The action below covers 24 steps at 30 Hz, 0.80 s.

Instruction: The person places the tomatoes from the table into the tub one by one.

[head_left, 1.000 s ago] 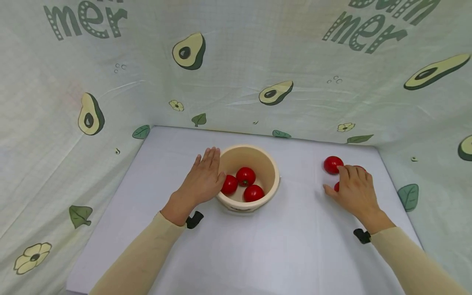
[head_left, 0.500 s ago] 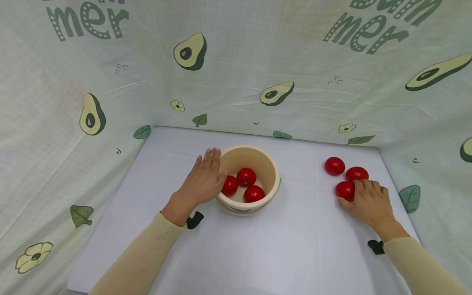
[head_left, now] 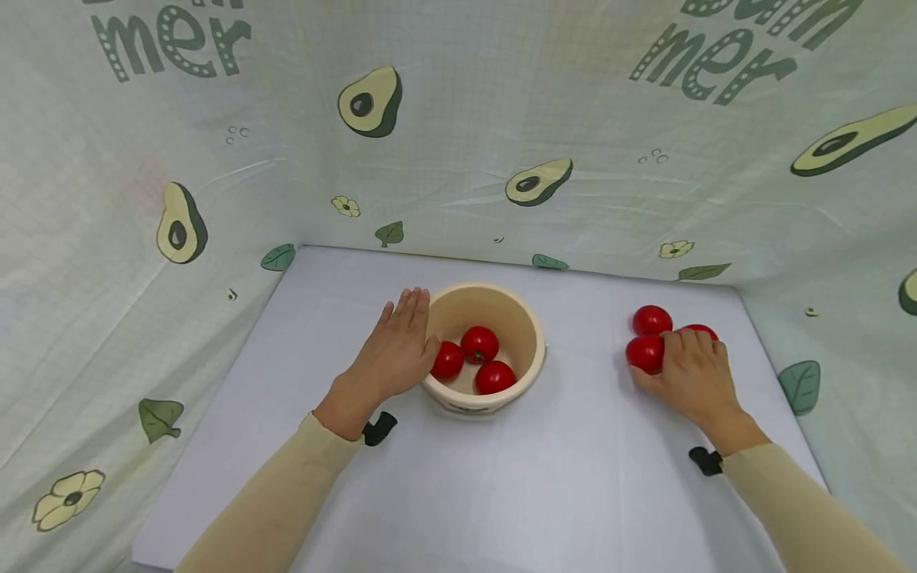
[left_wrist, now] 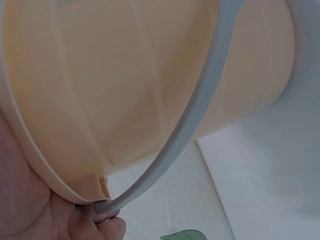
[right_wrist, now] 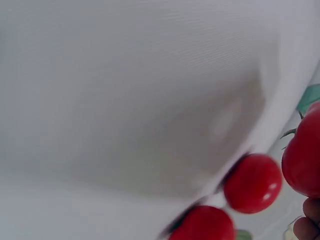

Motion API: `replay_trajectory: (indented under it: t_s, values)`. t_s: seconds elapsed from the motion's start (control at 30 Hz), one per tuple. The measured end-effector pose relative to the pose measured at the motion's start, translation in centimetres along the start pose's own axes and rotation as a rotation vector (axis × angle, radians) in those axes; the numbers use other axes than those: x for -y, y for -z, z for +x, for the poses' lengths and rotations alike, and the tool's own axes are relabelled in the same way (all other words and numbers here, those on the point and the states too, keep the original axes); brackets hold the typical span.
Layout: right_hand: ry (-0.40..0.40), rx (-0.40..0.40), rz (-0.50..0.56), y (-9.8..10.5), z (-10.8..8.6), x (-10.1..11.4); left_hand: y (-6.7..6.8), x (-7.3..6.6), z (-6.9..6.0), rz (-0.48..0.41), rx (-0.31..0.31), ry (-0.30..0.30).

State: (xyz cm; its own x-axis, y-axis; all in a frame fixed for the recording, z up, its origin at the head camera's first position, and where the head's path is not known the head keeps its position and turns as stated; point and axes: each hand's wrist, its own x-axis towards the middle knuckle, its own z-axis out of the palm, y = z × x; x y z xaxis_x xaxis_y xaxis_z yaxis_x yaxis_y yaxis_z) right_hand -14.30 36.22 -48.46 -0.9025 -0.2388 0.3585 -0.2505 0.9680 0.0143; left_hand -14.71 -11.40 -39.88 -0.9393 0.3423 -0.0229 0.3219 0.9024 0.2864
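My left hand (head_left: 392, 342) lies with straight fingers against the left side of a cream bucket (head_left: 530, 318). In the left wrist view, fingers touch the rim beside the bucket's grey handle (left_wrist: 187, 120). Inside the bucket sit three tomatoes, one of them a red tomato (head_left: 479, 344) with its stem end showing. My right hand (head_left: 691, 374), at the right of the table, grips another tomato (head_left: 645, 354). The right wrist view shows this held tomato (right_wrist: 305, 155) at the right edge, beside fingertips (right_wrist: 306, 227) and a green stem. Palm and thumb are largely hidden there.
Two more tomatoes lie near the right hand: one tomato (head_left: 652, 320) behind the held one, another tomato (head_left: 702, 330) partly hidden by the fingers. A white table (head_left: 537, 493) carries everything. An avocado-print cloth (head_left: 444, 143) stands behind and at both sides.
The right hand first shifted right and toward the near edge, uncovering the tomatoes, then moved back left and away with one tomato in its grasp. The left hand and bucket stayed put.
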Motion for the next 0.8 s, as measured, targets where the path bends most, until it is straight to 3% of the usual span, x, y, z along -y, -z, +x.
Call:
replay_trajectory:
  t_s: [0.33,0.57,0.8]
  values:
    - [0.104,-0.111,0.039,1.5,4.3,4.3,0.2,0.0,0.0,0.059,0.003,0.005]
    - [0.165,-0.197,0.079,4.1,7.6,7.6,0.4,-0.3,-0.1,0.083,0.01,0.013]
    - [0.22,-0.228,0.121,7.0,10.8,12.6,0.4,-0.4,-0.1,0.09,0.018,0.02]
